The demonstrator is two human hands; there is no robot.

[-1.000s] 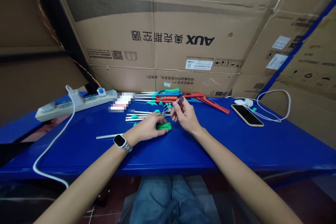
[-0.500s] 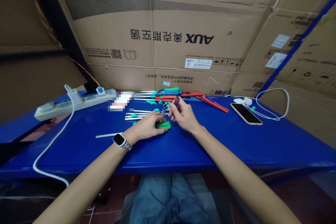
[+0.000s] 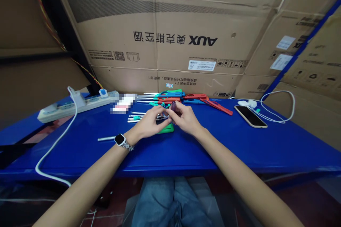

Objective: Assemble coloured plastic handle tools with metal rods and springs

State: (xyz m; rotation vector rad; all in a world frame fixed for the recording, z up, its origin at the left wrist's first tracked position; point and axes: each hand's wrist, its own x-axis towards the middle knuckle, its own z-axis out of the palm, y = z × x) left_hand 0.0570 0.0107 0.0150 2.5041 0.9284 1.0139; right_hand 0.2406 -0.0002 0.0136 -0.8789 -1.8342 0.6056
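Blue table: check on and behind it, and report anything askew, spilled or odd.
The cardboard behind the table looks odd: its AUX lettering is upside down. The rightmost red handle also slants out of line with its neighbours. No spill shows.

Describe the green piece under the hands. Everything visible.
The green piece is bright, smooth and plastic-looking, with a dark slit-like mark near its right end. It lies roughly left to right at the blue table, partly beneath the left hand, with the right hand by its right end. The left hand hides part of it, so its full outline and any finger contact can't be told.
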